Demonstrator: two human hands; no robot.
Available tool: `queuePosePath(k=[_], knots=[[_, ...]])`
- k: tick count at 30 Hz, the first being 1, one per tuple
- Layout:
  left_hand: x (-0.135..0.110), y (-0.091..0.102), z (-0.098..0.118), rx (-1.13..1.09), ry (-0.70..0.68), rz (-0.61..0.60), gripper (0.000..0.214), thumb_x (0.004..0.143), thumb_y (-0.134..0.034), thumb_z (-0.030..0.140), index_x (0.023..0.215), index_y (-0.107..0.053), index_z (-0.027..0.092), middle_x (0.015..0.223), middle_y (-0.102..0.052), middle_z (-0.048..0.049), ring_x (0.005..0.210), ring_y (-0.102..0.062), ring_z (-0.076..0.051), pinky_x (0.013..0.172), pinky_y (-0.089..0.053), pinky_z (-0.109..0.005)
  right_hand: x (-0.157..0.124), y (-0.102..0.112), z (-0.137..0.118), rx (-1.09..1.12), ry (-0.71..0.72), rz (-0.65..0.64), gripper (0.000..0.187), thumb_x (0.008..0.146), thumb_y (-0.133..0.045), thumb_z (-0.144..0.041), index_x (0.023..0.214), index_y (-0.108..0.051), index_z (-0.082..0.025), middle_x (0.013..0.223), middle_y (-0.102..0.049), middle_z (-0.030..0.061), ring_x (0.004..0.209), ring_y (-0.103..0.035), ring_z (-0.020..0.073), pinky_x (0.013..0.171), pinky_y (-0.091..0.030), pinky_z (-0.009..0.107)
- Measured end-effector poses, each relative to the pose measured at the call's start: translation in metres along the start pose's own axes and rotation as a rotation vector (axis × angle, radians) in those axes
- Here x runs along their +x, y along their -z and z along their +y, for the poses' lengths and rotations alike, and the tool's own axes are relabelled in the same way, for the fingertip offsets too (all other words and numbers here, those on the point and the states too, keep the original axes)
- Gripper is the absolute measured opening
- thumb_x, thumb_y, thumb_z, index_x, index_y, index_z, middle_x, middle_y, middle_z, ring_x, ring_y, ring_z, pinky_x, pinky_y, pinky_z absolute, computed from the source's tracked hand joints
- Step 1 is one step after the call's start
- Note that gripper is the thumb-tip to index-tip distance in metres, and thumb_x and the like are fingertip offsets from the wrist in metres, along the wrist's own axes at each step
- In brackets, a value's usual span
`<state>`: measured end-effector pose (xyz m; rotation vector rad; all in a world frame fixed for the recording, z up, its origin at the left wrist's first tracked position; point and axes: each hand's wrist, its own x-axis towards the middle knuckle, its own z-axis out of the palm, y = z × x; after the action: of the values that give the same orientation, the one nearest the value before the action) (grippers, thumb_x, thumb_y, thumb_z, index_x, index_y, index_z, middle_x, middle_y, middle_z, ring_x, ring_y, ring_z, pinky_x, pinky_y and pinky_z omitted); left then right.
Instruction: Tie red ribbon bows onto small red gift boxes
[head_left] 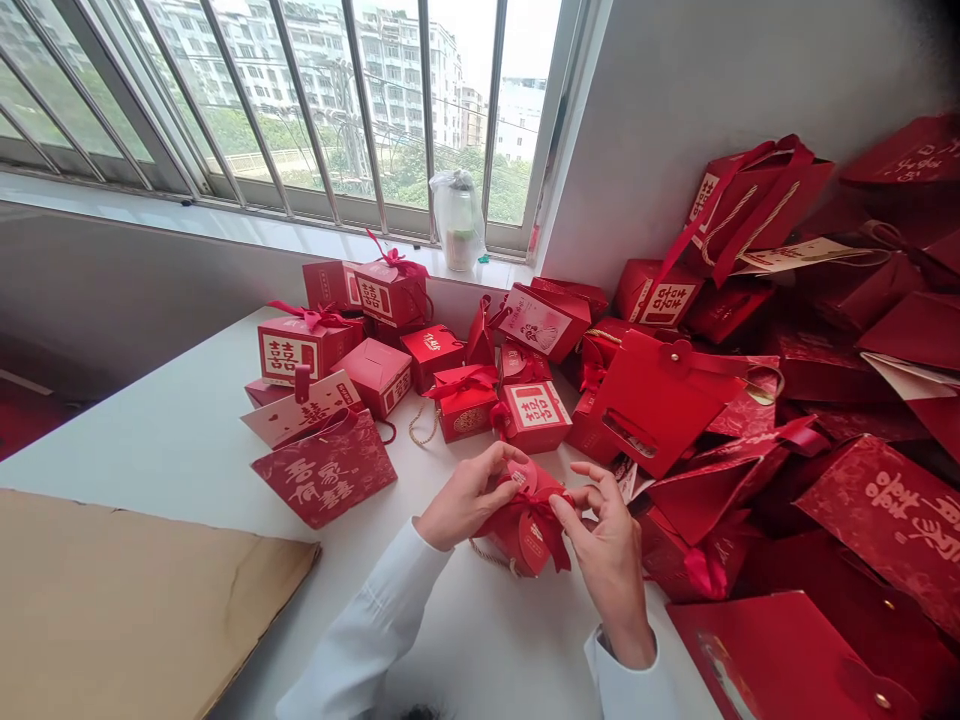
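A small red gift box [517, 540] with a red ribbon bow [536, 508] across its front sits on the white table between my hands. My left hand [471, 497] is closed at the box's upper left, thumb and fingertips pinching the ribbon near a round pink tag. At the right end of the bow, my right hand [606, 550] pinches the ribbon between thumb and index finger, its other fingers loosely curled. A twisted cord [491, 556] shows at the lower left of the box. The back of the box is hidden.
Several red boxes [536, 418] stand behind the hands. A large heap of red gift bags [885, 530] fills the right side. A dark red bag [326, 470] leans at left, and a cardboard flap [150, 600] covers the near left. A plastic-wrapped cup [459, 225] stands on the windowsill.
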<state>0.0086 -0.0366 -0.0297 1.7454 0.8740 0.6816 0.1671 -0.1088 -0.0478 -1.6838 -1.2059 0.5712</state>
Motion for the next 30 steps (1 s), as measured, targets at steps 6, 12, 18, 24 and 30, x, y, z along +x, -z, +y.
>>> queuePosePath(k=[6,12,18,24,30], knots=[[0.002,-0.004,0.001,0.171,-0.04,0.118,0.024,0.089,-0.043,0.033,0.09,-0.061,0.018,0.079,-0.063,0.0006,0.061,-0.048,-0.01,0.059,-0.038,-0.021,0.002,0.0,0.004,0.014,-0.018,0.024,0.033,0.081,-0.056,-0.038,0.108,-0.05,-0.02,0.074,-0.064,-0.0009,0.067,-0.059,0.0158,0.06,-0.044,0.026],[0.001,-0.002,-0.004,0.221,-0.036,0.173,0.024,0.085,-0.052,0.035,0.102,-0.055,0.018,0.079,-0.061,0.0013,0.062,-0.048,-0.01,0.06,-0.04,-0.022,0.005,0.003,0.008,0.034,-0.063,0.004,0.035,0.083,-0.054,-0.042,0.11,-0.049,-0.02,0.077,-0.065,0.0007,0.066,-0.059,0.0166,0.06,-0.044,0.027],[0.004,-0.019,0.003,0.266,0.103,0.284,0.029,0.089,-0.043,0.043,0.102,-0.053,0.02,0.073,-0.06,0.0009,0.061,-0.053,-0.014,0.06,-0.041,-0.025,0.007,-0.001,0.008,0.024,-0.05,-0.002,0.039,0.08,-0.057,-0.042,0.111,-0.049,-0.02,0.072,-0.064,-0.0015,0.064,-0.058,0.0158,0.06,-0.043,0.026],[0.004,-0.039,0.006,0.492,0.118,0.343,0.036,0.082,-0.057,0.041,0.11,-0.049,0.021,0.092,-0.064,-0.0049,0.084,-0.058,-0.023,0.074,-0.044,-0.034,0.006,-0.006,0.011,0.083,-0.082,0.025,0.042,0.079,-0.057,-0.041,0.114,-0.047,-0.02,0.074,-0.065,-0.0002,0.062,-0.058,0.0157,0.058,-0.045,0.026],[0.004,-0.035,-0.003,0.425,0.081,0.3,0.034,0.079,-0.055,0.025,0.111,-0.047,0.019,0.088,-0.061,-0.0033,0.082,-0.057,-0.02,0.075,-0.044,-0.032,0.008,-0.008,0.02,0.2,-0.081,0.057,0.046,0.077,-0.061,-0.041,0.115,-0.048,-0.019,0.072,-0.065,0.0003,0.064,-0.059,0.0168,0.057,-0.045,0.026]])
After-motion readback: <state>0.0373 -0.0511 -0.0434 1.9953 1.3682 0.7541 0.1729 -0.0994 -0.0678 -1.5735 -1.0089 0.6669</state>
